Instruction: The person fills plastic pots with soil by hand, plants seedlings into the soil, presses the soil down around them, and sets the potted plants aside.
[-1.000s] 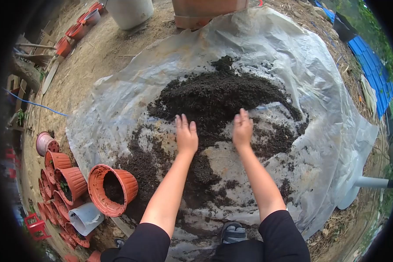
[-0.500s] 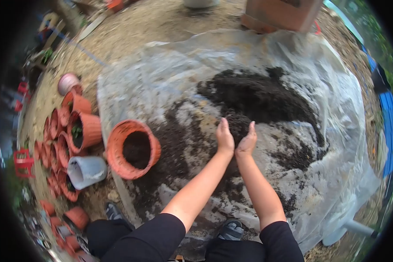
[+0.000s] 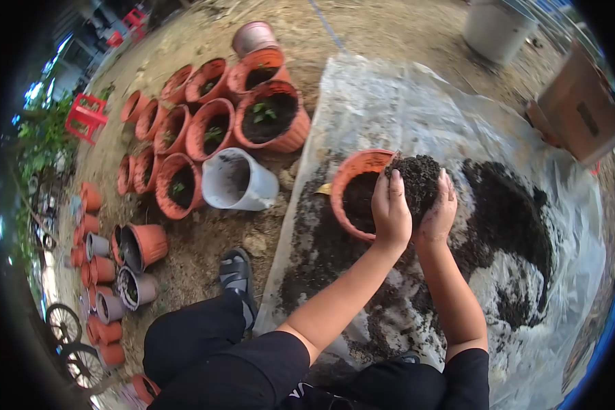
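Observation:
Cupped together, my left hand (image 3: 393, 213) and my right hand (image 3: 438, 213) hold a heap of dark soil (image 3: 417, 181) between them. The heap sits at the right rim of an orange plastic pot (image 3: 342, 167) and hides part of it. Dark soil (image 3: 361, 201) shows inside this pot. The pot stands on a clear plastic sheet (image 3: 383, 89) strewn with loose soil. To the right of my hands a larger soil pile (image 3: 509, 219) spreads over the sheet.
Several orange pots (image 3: 212, 130), some with seedlings, stand on bare ground to the left. A translucent white bucket (image 3: 242, 181) lies near the sheet's left edge. A grey bucket (image 3: 499, 31) and a brown container (image 3: 581, 113) stand at the back right.
My hands have lifted the soil from beside the pile and carried it left to the orange pot. The camera view has turned left, showing more pots.

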`<state>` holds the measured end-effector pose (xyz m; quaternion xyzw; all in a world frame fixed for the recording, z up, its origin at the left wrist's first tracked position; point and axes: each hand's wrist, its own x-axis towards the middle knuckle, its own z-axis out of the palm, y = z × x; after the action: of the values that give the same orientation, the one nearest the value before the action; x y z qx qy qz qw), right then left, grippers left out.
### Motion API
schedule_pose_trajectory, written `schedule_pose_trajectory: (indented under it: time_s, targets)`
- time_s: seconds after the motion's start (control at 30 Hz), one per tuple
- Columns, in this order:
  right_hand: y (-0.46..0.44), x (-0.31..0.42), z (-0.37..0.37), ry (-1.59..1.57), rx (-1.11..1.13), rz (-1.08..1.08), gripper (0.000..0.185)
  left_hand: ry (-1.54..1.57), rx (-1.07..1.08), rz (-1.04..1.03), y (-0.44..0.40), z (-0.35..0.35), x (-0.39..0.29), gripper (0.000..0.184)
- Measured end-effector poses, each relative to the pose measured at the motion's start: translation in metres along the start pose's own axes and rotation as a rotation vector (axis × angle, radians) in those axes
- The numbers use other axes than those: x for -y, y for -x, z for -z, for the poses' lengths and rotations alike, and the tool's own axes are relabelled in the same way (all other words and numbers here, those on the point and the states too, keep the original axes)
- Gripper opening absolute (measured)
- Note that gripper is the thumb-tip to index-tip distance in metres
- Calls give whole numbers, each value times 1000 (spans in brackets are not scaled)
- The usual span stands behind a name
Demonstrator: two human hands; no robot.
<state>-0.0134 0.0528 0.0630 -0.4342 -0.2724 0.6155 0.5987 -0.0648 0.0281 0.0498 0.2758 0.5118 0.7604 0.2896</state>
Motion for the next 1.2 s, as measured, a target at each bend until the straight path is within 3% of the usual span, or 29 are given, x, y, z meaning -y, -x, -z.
schedule_pose_trajectory:
  time_s: [0.03,0.1,0.17,0.23,0.3,0.37,0.47,0.63,0.83,0.87,0.9,0.93,1.0,1.07,1.1,1.2]
  targets:
    - [-4,-15,-4,-1,28,-14,28,-7,-26,-16,-10,15,8,33]
    - [-20,-50,1,435,397,391,27,-531,89,-83,-25,41,19,34]
    - [-14,-50,-3,729,449,529,22,-634,139,-82,-31,58,11,37]
    - [-8,-53,5,832,416,529,20,-677,154,-35,-30,65,5,33]
    - [-6,-50,13,717,371,498,19,-671,148,-38,-25,64,3,32]
    - [-10,-41,28,621,336,487,19,-685,170,-209,-17,54,7,32]
    - [-20,-13,68,747,210,671,20,-591,291,-239,7,23,3,27]
    - [-33,15,171,630,-92,632,24,-446,568,-268,70,-31,22,22]
    - [-13,-28,280,629,-266,636,27,-443,784,-243,128,-47,71,23]
    - [-17,-51,318,768,-376,522,30,-439,850,-243,133,-62,65,26]
    - [-20,-55,346,900,-484,399,34,-676,801,-232,113,-45,87,33]
    - [6,-8,394,987,-592,380,37,-783,842,-188,119,-54,133,41]
    - [23,-29,398,964,-542,323,40,-833,873,-235,136,-35,169,43]
    - [35,-38,371,1285,-369,291,40,-901,933,-288,147,-25,176,46]
    - [35,-43,354,1268,-338,286,40,-920,980,-290,153,-24,177,47]
    - [38,-67,313,1318,-42,287,44,-615,1026,-104,174,-24,183,51]
